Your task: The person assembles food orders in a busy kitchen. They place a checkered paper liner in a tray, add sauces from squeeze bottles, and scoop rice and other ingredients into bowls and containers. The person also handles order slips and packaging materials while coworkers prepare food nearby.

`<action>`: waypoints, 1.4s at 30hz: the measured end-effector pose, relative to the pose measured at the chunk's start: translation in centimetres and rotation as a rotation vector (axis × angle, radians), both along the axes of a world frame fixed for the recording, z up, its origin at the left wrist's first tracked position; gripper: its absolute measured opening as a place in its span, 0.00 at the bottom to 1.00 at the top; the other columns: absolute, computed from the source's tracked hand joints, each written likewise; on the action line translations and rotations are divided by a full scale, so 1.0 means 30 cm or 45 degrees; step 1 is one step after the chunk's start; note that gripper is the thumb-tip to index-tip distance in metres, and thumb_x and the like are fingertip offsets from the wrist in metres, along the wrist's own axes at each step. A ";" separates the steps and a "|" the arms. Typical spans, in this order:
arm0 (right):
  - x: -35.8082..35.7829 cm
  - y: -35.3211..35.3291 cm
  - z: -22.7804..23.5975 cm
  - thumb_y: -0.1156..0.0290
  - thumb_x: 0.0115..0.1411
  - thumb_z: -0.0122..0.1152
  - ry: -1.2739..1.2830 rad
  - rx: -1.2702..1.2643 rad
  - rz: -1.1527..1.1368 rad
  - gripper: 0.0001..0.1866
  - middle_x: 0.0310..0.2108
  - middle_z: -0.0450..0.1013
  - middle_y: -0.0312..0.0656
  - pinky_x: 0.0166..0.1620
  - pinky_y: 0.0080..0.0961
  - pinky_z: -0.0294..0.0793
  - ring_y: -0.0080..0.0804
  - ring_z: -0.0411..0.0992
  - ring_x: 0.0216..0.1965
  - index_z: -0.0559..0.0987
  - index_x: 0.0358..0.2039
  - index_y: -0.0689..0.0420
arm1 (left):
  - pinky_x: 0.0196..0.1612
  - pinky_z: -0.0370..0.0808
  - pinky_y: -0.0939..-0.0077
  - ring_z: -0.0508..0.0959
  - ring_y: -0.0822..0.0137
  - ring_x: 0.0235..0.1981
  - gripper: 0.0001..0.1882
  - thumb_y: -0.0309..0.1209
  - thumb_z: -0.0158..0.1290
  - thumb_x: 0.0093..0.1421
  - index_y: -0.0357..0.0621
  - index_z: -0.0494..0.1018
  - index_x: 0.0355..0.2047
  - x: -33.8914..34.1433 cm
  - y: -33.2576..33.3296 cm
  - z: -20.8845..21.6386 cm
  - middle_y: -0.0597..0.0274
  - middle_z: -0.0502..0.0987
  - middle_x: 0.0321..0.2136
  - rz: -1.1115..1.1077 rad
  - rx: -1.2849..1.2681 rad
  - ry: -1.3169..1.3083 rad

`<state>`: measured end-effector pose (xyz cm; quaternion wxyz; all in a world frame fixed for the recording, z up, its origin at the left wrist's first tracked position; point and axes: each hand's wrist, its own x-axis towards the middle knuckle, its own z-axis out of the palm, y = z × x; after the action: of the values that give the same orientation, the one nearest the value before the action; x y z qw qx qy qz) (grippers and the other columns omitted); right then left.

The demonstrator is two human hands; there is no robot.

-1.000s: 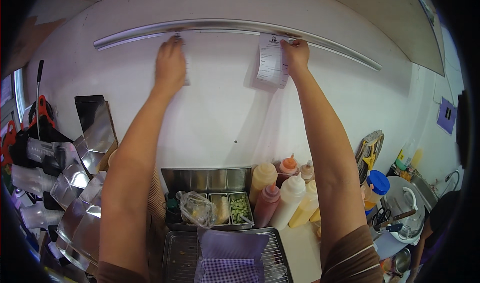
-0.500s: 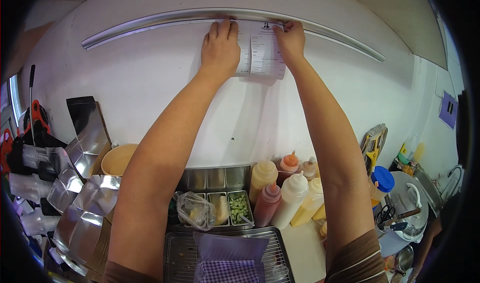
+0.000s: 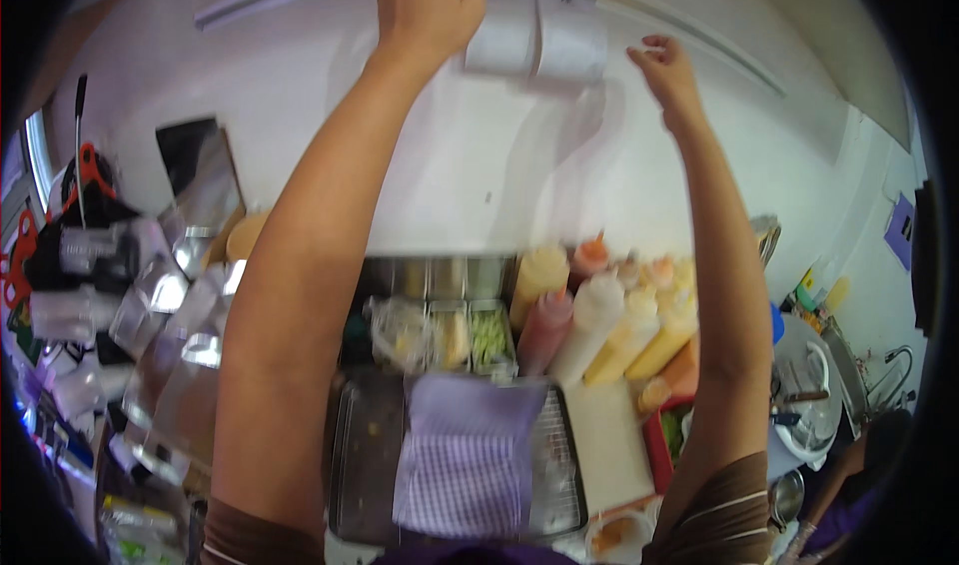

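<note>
Two printed white paper slips hang side by side from a long metal rail (image 3: 699, 30) on the wall, a left slip (image 3: 502, 40) and a right slip (image 3: 571, 40). My left hand (image 3: 425, 10) is raised at the rail, just beside the left slip. Its thumb stands apart from the fingers, whose tips are cut off by the upper edge. My right hand (image 3: 667, 73) is in the air to the right of the right slip, away from it, with fingers loosely bent and apart and nothing visible in them.
Below lies a tray with a wire rack (image 3: 365, 465), bearing purple checked paper (image 3: 465, 480). Behind it are metal food bins (image 3: 489, 335) and several squeeze bottles (image 3: 599, 315). Foil-lined boxes (image 3: 205, 365) stand left. At lower right, another person's arm (image 3: 829, 495) shows.
My right hand has let go of the right slip and moved right and slightly down. My left hand has shifted up and left. The view has tilted down, bringing more of the counter in.
</note>
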<state>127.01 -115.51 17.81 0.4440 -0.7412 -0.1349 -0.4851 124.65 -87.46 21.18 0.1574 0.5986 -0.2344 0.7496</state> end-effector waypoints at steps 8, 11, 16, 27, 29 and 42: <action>-0.561 0.007 -0.390 0.65 0.51 0.58 0.706 -0.318 0.423 0.13 0.30 0.69 0.33 0.39 0.14 0.62 0.19 0.64 0.33 0.72 0.35 0.58 | 0.50 0.62 0.62 0.66 0.51 0.45 0.17 0.29 0.48 0.48 0.38 0.67 0.40 -0.592 -0.124 -0.318 0.47 0.66 0.43 -0.363 -0.087 0.542; -0.812 -0.033 -0.640 0.72 0.54 0.56 0.874 -0.296 0.459 0.07 0.29 0.67 0.29 0.39 0.14 0.64 0.14 0.64 0.33 0.71 0.32 0.60 | 0.50 0.62 0.58 0.67 0.49 0.44 0.18 0.31 0.49 0.47 0.40 0.67 0.40 -0.664 -0.168 -0.509 0.47 0.66 0.43 -0.544 0.196 0.890; -1.180 0.096 -0.951 0.72 0.53 0.57 1.049 -0.144 0.502 0.08 0.26 0.67 0.30 0.35 0.14 0.64 0.15 0.64 0.31 0.71 0.33 0.61 | 0.36 0.70 0.59 0.74 0.48 0.29 0.12 0.32 0.50 0.46 0.34 0.72 0.26 -0.932 -0.102 -0.942 0.44 0.73 0.25 -0.497 0.966 1.718; -1.414 0.205 -1.241 0.71 0.48 0.59 0.977 0.087 -0.166 0.14 0.29 0.71 0.39 0.36 0.21 0.69 0.26 0.69 0.31 0.73 0.35 0.62 | 0.49 0.67 0.63 0.66 0.48 0.49 0.44 0.32 0.63 0.37 0.64 0.55 0.55 -0.823 -0.018 -1.415 0.46 0.48 0.57 -0.305 1.629 2.389; -1.266 0.184 -1.311 0.71 0.44 0.60 0.676 -0.241 -0.346 0.17 0.39 0.69 0.52 0.45 0.33 0.67 0.44 0.68 0.41 0.73 0.37 0.60 | 0.50 0.65 0.63 0.64 0.45 0.51 0.45 0.33 0.64 0.37 0.66 0.53 0.55 -0.828 -0.020 -1.414 0.44 0.43 0.59 -0.290 1.625 2.423; -1.156 0.256 -1.152 0.65 0.47 0.64 0.604 0.038 0.373 0.31 0.39 0.65 0.43 0.41 0.24 0.65 0.30 0.64 0.37 0.62 0.49 0.59 | 0.46 0.68 0.71 0.66 0.57 0.48 0.39 0.23 0.58 0.44 0.34 0.50 0.54 -0.995 -0.039 -1.227 0.46 0.59 0.49 -1.672 0.003 2.630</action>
<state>92.33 -107.82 -16.75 0.5394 -0.8000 -0.1258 -0.2307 94.80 -88.62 -15.63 0.6172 0.6805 -0.2575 -0.2996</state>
